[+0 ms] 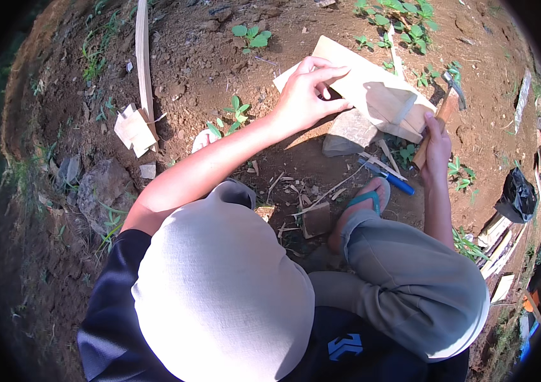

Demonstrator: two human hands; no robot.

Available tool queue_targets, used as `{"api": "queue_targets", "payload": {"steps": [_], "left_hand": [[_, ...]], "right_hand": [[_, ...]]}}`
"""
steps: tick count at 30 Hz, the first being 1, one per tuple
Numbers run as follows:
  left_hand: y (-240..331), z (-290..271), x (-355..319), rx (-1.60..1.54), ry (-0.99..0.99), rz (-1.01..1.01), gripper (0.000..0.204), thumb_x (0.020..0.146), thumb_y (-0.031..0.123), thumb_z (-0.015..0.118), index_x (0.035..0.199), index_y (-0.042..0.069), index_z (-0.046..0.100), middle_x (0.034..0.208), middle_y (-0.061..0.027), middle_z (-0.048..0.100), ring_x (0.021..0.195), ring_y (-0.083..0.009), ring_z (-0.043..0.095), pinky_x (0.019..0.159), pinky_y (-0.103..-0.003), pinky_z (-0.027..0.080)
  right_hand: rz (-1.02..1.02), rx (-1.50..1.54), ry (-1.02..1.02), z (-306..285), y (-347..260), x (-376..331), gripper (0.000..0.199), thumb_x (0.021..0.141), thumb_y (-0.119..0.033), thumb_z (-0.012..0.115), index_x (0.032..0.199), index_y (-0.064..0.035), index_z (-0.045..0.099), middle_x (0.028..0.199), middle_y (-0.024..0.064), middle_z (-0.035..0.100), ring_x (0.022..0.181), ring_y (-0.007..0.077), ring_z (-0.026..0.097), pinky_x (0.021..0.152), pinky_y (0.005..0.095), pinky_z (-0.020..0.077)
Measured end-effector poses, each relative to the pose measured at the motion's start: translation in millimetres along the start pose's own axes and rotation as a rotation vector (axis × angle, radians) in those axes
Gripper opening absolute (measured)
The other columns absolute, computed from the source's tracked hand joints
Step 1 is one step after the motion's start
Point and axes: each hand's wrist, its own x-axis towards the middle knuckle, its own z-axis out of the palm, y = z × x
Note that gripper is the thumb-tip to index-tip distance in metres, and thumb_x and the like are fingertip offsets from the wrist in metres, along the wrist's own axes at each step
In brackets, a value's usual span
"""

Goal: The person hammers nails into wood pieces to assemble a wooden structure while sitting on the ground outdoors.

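Note:
A pale flat wooden board (pixel 375 89) lies tilted across a grey stone (pixel 351 132) ahead of me. My left hand (pixel 312 92) is over the board's left part, thumb and forefinger apart in a curve; its other fingers are mostly hidden. A hand-shaped shadow falls on the board. My right hand (pixel 437 146) is closed round the wooden handle of a claw hammer (pixel 447 109), beside the board's right end, with the metal head up and away from me. A narrow strip, pale and slightly shiny, crosses the board near that end.
On the soil by my sandalled foot (pixel 367 196) lie a blue pen-like tool (pixel 398 183), wood chips and a small wood block (pixel 316 220). At left are a long wooden strip (pixel 143 63), thin wood pieces (pixel 135 130) and a rock (pixel 105 191). A black plastic bag (pixel 517 196) sits right.

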Motion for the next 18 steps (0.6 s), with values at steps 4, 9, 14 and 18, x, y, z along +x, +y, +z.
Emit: {"api": "queue_targets", "payload": {"steps": [4,9,14,18], "left_hand": [[2,-14,7,0.120,-0.039,-0.029,0.064,0.074,0.013,0.087,0.134,0.018,0.065,0.125,-0.0051,0.056,0.085,-0.0103,0.059,0.081,-0.028,0.054],[18,-19,20,0.519,-0.002,0.090,0.079,0.066,0.018,0.088,0.139,0.022,0.055,0.132,-0.0117,0.052,0.125,-0.0354,0.048,0.109,-0.050,0.039],[21,-13,32,0.503,-0.187,0.182,0.094,0.063,0.018,0.091,0.147,0.026,0.048,0.155,-0.0170,0.038,0.144,-0.0404,0.035,0.119,-0.052,0.031],[16,-7,34,0.554,-0.126,0.247,0.085,0.065,0.020,0.090,0.141,0.019,0.053,0.152,-0.0172,0.043,0.142,-0.0389,0.039,0.117,-0.053,0.035]], "right_hand": [[-0.055,0.011,0.093,0,29,10,0.030,0.093,-0.029,0.073,0.105,-0.0043,0.061,0.090,0.0009,0.063,0.080,0.0085,0.059,0.071,0.0259,0.0490],[-0.083,0.001,0.119,-6,24,11,0.024,0.091,-0.024,0.075,0.097,-0.0081,0.058,0.083,-0.0033,0.053,0.072,0.0069,0.051,0.065,0.0256,0.0433],[-0.136,0.006,0.116,-7,24,3,0.030,0.088,-0.021,0.078,0.099,-0.0053,0.055,0.085,-0.0019,0.053,0.073,0.0070,0.051,0.065,0.0251,0.0431],[-0.150,-0.008,0.124,-9,24,0,0.045,0.085,-0.022,0.081,0.111,-0.0005,0.051,0.088,0.0000,0.055,0.077,0.0085,0.054,0.068,0.0253,0.0458]]}}
